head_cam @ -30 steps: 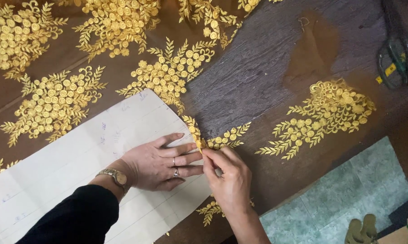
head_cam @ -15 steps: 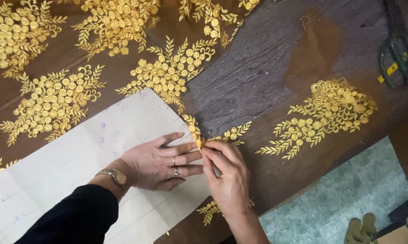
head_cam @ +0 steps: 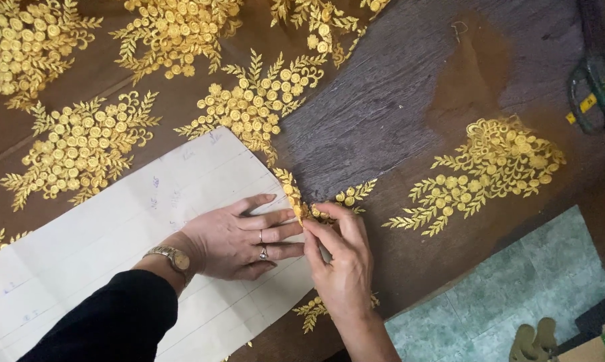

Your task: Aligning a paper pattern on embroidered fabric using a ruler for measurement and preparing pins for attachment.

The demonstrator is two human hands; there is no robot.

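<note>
At the right edge of the white paper pattern (head_cam: 115,255), the left hand (head_cam: 239,236) lies flat and open, fingers spread, pressing the sheet down onto the sheer brown lace fabric (head_cam: 95,87); it wears two rings and a metal wristwatch (head_cam: 170,257) below a black sleeve (head_cam: 108,325). Just beside it, the right hand (head_cam: 343,261) is closed in a pinch, thumb and fingertips gripping the gold embroidered edge (head_cam: 296,201) of the fabric right where it meets the paper's corner. Whether a pin sits between those fingertips is too small to tell. Judging from how things lie, the pattern is already placed and held, and the fabric's scalloped border is being fixed or lined up at this one corner, while the rest of the paper's edges look unfastened. Farther out, gold floral motifs (head_cam: 81,144) spread over the cloth, and a separate motif (head_cam: 490,167) lies to the right on the dark wooden bench (head_cam: 383,100). Scissors with dark handles (head_cam: 594,87) rest near the bench's far right, well apart from the hands, and a green tiled floor (head_cam: 503,295) with a pair of sandals (head_cam: 533,338) shows below.
</note>
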